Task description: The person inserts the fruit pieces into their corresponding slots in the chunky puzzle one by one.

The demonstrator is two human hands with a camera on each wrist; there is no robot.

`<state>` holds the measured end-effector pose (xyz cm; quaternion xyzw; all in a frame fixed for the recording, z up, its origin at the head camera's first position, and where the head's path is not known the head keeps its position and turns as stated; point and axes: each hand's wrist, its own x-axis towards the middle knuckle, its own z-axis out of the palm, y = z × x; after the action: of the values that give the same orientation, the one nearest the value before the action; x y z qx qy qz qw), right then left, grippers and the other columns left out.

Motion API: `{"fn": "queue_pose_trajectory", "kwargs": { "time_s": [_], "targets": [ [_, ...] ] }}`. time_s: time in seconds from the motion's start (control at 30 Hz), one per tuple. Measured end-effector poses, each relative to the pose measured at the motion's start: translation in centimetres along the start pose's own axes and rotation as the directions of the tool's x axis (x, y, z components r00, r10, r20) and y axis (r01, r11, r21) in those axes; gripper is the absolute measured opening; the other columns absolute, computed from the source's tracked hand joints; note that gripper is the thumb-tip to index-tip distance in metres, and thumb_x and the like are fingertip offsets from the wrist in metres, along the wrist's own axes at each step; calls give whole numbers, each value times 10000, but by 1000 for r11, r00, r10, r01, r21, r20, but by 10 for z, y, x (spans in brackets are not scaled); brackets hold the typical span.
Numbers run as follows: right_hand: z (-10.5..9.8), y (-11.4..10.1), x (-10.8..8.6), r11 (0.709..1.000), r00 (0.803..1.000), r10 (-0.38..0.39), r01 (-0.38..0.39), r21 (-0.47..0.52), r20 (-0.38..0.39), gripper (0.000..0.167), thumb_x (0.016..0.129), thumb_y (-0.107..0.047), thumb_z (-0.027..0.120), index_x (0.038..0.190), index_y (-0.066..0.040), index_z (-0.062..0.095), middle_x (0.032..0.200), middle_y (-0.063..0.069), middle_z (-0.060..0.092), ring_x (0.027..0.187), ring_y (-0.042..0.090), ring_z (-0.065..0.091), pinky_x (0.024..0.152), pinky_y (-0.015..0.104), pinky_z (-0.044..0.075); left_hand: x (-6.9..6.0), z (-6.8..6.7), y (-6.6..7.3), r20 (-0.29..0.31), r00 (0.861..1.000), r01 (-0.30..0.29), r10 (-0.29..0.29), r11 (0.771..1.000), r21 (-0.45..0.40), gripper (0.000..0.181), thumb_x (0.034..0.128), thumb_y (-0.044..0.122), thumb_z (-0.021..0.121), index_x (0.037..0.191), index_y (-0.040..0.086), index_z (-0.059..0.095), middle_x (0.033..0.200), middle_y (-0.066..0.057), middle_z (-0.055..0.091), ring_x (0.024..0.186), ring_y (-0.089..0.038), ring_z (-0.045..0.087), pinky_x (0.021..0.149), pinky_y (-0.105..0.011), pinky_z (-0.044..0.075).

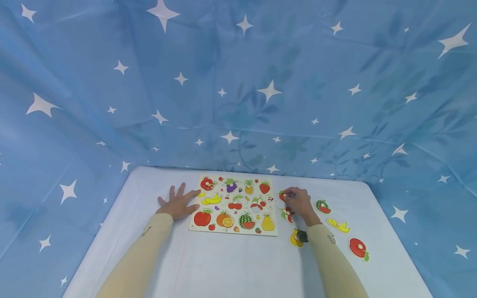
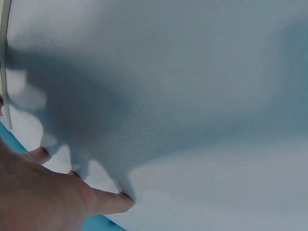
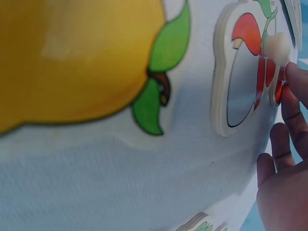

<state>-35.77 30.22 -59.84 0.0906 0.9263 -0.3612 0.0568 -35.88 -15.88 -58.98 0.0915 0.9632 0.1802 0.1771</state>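
A wooden fruit puzzle board lies on the white table. My left hand has its fingers spread beside the board's left edge, with thumb and forefinger touching it. In the left wrist view, fingers of this left hand rest on the cloth. My right hand, right of the board, pinches a red strawberry piece. In the right wrist view, the thumb and forefinger of the right hand partly hide that piece. Just below it lies a cherry piece with a white knob.
To the right lie a watermelon piece, a banana piece and a red apple piece. A yellow pear piece lies by the right sleeve. A blue starred curtain surrounds the table.
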Motion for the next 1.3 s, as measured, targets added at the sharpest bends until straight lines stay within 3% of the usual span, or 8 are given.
{"fn": "queue_pose_trajectory", "kwargs": {
  "time_s": [0.37, 0.7, 1.0, 1.3],
  "targets": [
    [-3, -8, 2, 999, 999, -29, 28, -33, -22, 146, 1043, -92, 684, 1139, 6, 735, 1032, 135, 697, 846, 268, 620, 773, 411, 514, -7, -2, 2, 0, 1000, -3, 3, 1000, -6, 654, 1044, 469, 651, 1642, 294, 451, 1759, -268, 76, 1558, -622, -19, 1063, -924, 34],
    [-13, -25, 3, 994, 993, -109, 108, -26, -49, 116, 1025, -43, 690, 1088, 48, 725, 985, 147, 700, 823, 276, 583, 725, 396, 491, -3, -1, -6, 0, 1000, 5, -5, 1000, -11, 663, 1036, 494, 645, 1641, 303, 451, 1762, -263, 54, 1559, -617, -42, 1065, -921, 11],
    [-6, -32, 11, 987, 985, -161, 160, -34, -53, 107, 1015, -54, 714, 1062, 40, 732, 964, 138, 723, 851, 280, 617, 791, 421, 518, -2, -2, -6, -8, 1000, -12, 12, 1000, -14, 653, 1039, 480, 652, 1638, 311, 456, 1763, -261, 60, 1559, -617, -34, 1062, -922, 15],
    [6, -50, 13, 982, 980, -191, 191, -11, -56, 62, 1001, -34, 728, 1013, 27, 734, 932, 123, 700, 819, 257, 590, 712, 352, 498, -2, -2, -2, -8, 1000, -19, 19, 1000, -23, 654, 1037, 483, 657, 1637, 312, 461, 1764, -255, 68, 1564, -607, -38, 1066, -920, 18]
  ]
}}
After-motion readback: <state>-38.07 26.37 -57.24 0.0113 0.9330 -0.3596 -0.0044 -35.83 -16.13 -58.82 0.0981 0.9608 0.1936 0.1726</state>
